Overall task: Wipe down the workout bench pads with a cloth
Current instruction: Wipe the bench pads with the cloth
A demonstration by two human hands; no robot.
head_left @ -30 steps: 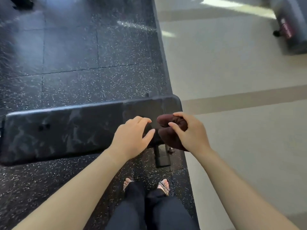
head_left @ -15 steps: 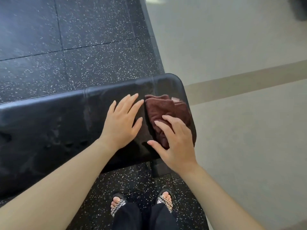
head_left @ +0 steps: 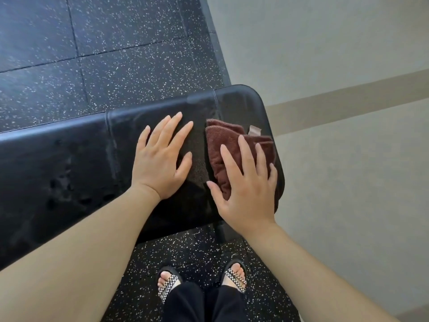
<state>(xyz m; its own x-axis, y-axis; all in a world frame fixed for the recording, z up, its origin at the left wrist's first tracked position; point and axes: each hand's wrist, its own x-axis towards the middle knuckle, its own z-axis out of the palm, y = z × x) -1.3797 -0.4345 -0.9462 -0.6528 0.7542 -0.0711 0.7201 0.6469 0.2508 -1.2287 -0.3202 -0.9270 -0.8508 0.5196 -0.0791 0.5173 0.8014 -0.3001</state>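
Cloth (head_left: 222,145) under right hand (head_left: 248,187) on bench pad (head_left: 69,163)

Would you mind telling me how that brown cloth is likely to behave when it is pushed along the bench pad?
The brown cloth lies folded in soft layers, so it is probably floppy and may bunch. The bench pad looks glossy, so it should slide easily. The right hand lies flat on it, which likely keeps it from unfolding.

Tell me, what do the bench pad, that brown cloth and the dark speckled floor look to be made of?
Bench pad: smooth black vinyl or leatherette by its look; it shines and mirrors the light, with stitched seams across it.
Cloth: soft terry or microfibre, matt and fuzzy, folded thick, with a small pale tag.
Speckled floor: probably rubber gym tiles, dull black with white flecks and straight joints.
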